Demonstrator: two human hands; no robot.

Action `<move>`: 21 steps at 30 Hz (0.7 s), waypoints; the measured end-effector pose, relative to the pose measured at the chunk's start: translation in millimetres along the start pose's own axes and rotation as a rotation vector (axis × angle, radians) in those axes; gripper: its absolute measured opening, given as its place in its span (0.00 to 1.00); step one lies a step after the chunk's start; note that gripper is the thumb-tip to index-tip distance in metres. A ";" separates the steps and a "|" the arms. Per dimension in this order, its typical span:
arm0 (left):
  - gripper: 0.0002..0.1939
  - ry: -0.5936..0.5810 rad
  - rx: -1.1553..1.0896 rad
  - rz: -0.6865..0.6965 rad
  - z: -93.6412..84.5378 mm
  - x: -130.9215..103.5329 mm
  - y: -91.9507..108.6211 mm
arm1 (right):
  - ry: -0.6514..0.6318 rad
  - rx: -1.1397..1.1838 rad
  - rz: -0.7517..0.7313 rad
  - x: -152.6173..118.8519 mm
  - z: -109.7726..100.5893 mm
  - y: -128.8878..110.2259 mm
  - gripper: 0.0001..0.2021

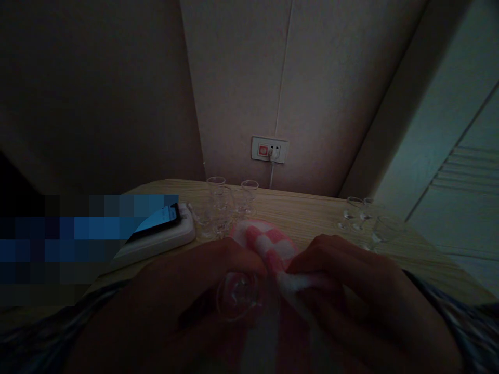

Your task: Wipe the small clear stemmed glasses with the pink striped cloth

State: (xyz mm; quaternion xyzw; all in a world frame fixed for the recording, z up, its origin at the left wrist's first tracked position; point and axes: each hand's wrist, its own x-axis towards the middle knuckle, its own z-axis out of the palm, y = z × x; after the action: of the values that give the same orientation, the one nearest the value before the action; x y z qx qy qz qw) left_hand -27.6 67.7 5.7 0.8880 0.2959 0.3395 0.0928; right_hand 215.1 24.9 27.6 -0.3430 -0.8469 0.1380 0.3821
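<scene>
Left hand (187,306) is wrapped around 1 small clear glass (238,295), its mouth turned toward you; right hand (351,291) pinches a pink-and-white checked cloth (273,249) just beside the glass rim. Treat the glass as light, rigid, smooth and breakable: grip it around the bowl, not the rim, with even pressure. The cloth is soft and limp and bunches where pinched. Beyond your left hand stands a cluster of about 4 clear glasses (224,205), near the cloth's far edge. Beyond your right hand stand roughly 3 more glasses (362,213). Left of the left hand, a lit phone (161,221) lies on a white block (163,241). All rest on a wooden table (304,213); a wall socket (270,149) sits behind. Lighting is dim.
</scene>
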 end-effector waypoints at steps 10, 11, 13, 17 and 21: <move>0.09 0.016 0.019 -0.064 4.9 3.3 -9.0 | -0.062 -0.333 -0.200 3.6 11.6 -5.7 0.15; 0.09 0.019 0.020 -0.069 4.7 3.1 -8.9 | -0.058 -0.349 -0.215 3.4 13.2 -3.9 0.14; 0.10 0.021 0.023 -0.075 4.1 2.5 -8.4 | -0.059 -0.356 -0.194 2.3 18.1 -0.6 0.11; 0.11 0.023 0.026 -0.095 2.0 -0.2 -7.1 | -0.098 -0.343 -0.156 0.4 26.1 2.7 0.04; 0.12 0.019 0.024 -0.119 -1.1 -3.9 -4.7 | -0.132 -0.363 -0.196 5.1 23.8 4.7 0.06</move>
State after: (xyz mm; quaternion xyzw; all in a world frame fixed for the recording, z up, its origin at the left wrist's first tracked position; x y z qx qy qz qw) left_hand -32.8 69.1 2.7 0.8667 0.3529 0.3383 0.0995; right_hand 197.3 32.5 12.2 -0.3125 -0.9104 -0.0325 0.2693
